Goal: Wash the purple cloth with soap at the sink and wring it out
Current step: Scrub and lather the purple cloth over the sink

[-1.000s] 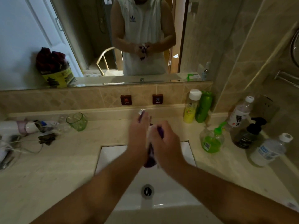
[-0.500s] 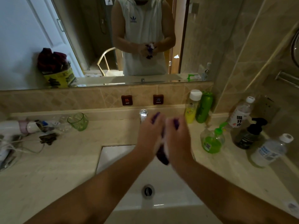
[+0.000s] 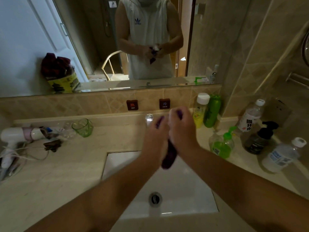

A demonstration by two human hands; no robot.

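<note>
Both hands are raised together over the white sink (image 3: 192,190). My left hand (image 3: 154,136) and my right hand (image 3: 183,129) grip the purple cloth (image 3: 168,155) between them. The cloth is bunched and soapy; white lather shows between the hands. Its lower end hangs down below my wrists, and purple bits stick out above the fingers. The chrome tap (image 3: 149,118) stands just behind my left hand. The drain (image 3: 155,198) lies in the basin below.
A green soap dispenser (image 3: 222,144), a dark pump bottle (image 3: 260,139) and several plastic bottles stand on the counter to the right. A green cup (image 3: 83,127) and a white hair dryer (image 3: 18,135) with its cord lie to the left. Hot and cold buttons sit on the backsplash.
Both hands moved up and to the right with the cloth, rubbing it between them. More of the cloth now hangs below the wrists.
</note>
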